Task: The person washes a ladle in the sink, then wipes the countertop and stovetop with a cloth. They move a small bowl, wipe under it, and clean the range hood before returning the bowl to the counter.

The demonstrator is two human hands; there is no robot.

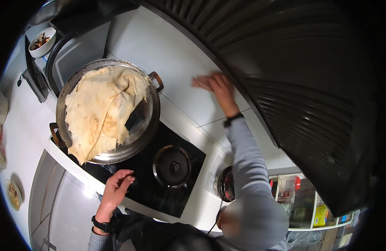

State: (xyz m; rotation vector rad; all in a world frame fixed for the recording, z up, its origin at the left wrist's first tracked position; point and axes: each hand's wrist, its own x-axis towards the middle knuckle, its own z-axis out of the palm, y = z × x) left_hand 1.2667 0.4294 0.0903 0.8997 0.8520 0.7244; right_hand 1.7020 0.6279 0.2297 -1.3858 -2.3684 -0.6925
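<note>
My left hand [118,187] hovers at the front of a black glass cooktop [142,188], fingers loosely curled, with nothing seen in it. My right hand [217,89] is raised in front of the tiled wall, close to the lower edge of the dark range hood [306,94]. It is blurred, its fingers look spread, and I see nothing in it. On the cooktop's left side stands a wide, shallow metal pan [146,135] with two brown handles. A crumpled cream cloth [98,106] with frayed edges lies in it, stained in places, hiding most of the inside.
A bare burner [176,166] sits right of the pan. An appliance with a glass jug [226,183] and cord stands right of the cooktop, beside shelves of jars [287,185]. Bowls of food stand at the far left [42,42] and lower left [13,194].
</note>
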